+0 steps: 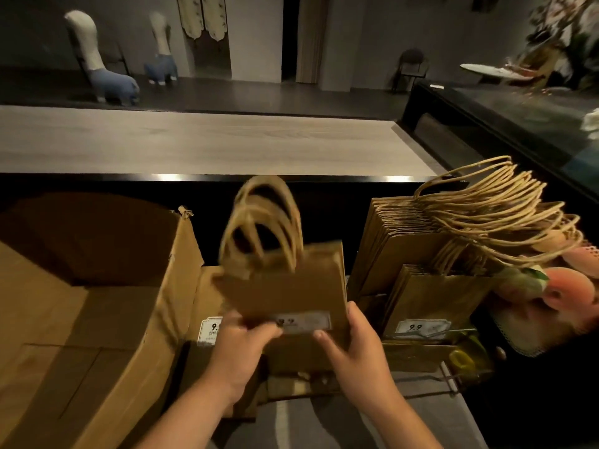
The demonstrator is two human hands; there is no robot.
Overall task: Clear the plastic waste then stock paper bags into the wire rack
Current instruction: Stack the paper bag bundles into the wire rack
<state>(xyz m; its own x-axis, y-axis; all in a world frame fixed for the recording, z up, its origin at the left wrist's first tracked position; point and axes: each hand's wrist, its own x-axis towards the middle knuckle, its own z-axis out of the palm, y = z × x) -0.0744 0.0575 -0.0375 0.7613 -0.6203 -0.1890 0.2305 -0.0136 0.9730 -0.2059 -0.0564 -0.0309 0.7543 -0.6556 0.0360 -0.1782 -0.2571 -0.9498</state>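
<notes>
Both forearms reached forward from the bottom edge of the view, and between them the person held a small bundle of paper bags (285, 286) upright, its twisted-paper handles (262, 222) pointing up and blurred. The left hand (241, 351) gripped the bundle's lower left corner, wrist bent slightly inward, fingers curled round the front and the thumb hidden behind the paper. The right hand (356, 348) clasped the lower right edge, thumb laid across the front near a white label and fingers wrapped round the back. The bundle hovered above more bags lying flat near the front edge of the worktop (460, 413). Just to its right, toward the worktop's right edge, stood the wire rack (450, 380), with two rows of stocked bags (421, 254) leaning back in it, their handles fanning to the right. An open cardboard box (97, 303) sat at the left side, just beside another bag with a price label. Beyond the dark back rim lay a pale counter (210, 140), and pink peach-like items (564, 290) rested at the far right.
</notes>
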